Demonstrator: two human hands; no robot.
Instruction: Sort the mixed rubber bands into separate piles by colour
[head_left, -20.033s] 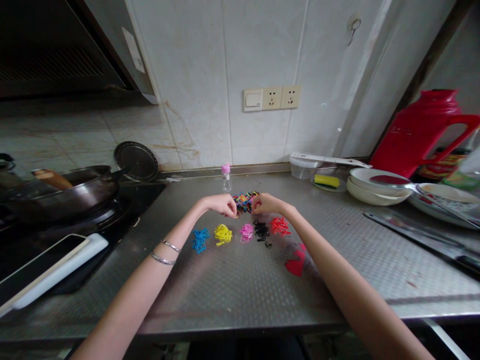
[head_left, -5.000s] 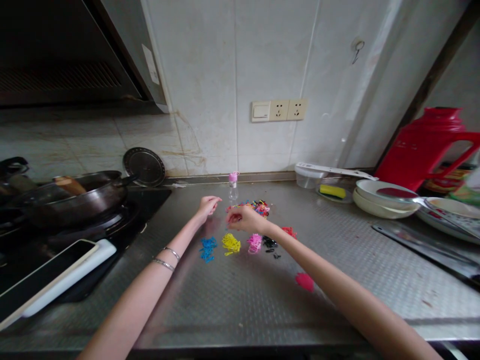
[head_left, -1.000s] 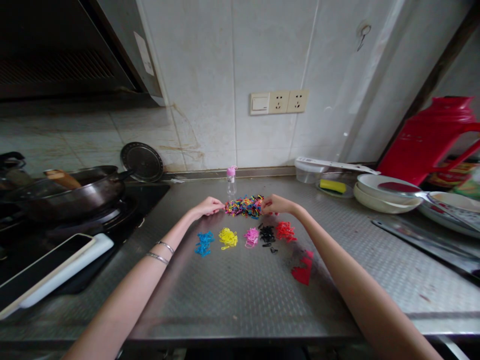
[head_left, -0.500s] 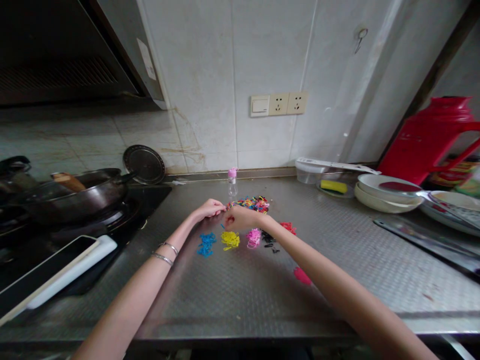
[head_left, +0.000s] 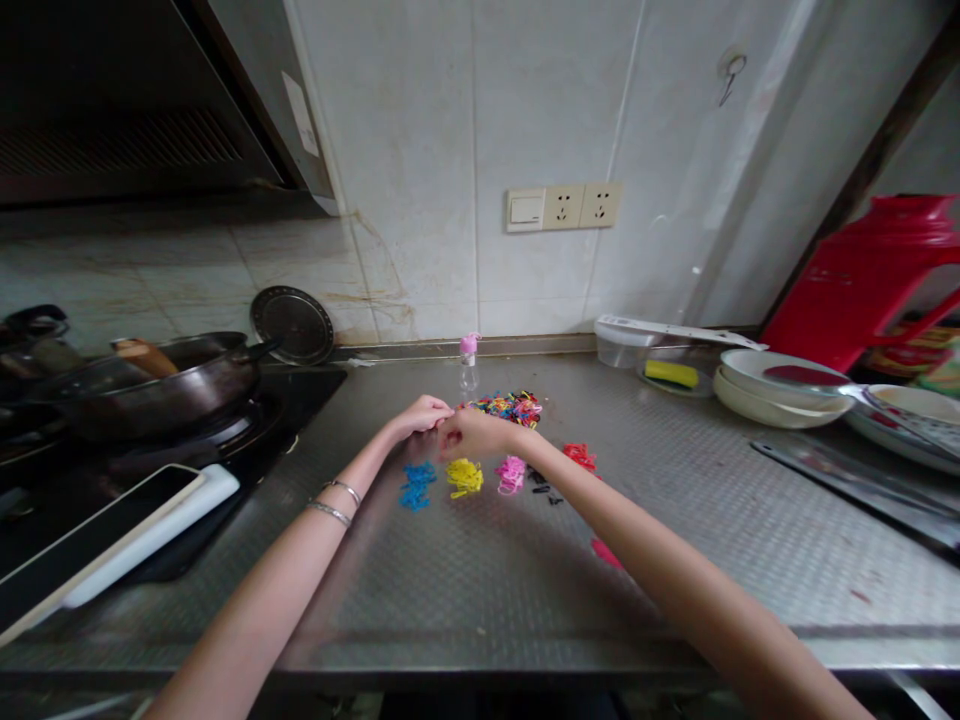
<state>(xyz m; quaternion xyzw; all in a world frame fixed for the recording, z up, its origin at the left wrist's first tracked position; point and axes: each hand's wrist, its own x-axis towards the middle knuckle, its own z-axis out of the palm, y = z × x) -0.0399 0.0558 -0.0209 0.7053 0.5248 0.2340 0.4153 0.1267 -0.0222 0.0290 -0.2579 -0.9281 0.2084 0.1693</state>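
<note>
Hands: right hand (head_left: 478, 432) has swung from the mixed heap's right end, a second ago, to meet the left hand (head_left: 421, 414), centre frame; contact unclear.
Fingers: left bunched together, right curled; can't tell whether either pinches a clip.
Mixed heap (head_left: 519, 407): centre frame, partly behind right hand; right end now exposed, both hands working its left end.
Single-colour piles: blue (head_left: 417, 486), yellow (head_left: 464, 478), pink (head_left: 511, 475), black (head_left: 540, 482), red (head_left: 580, 457), below the heap; black partly covered.
</note>
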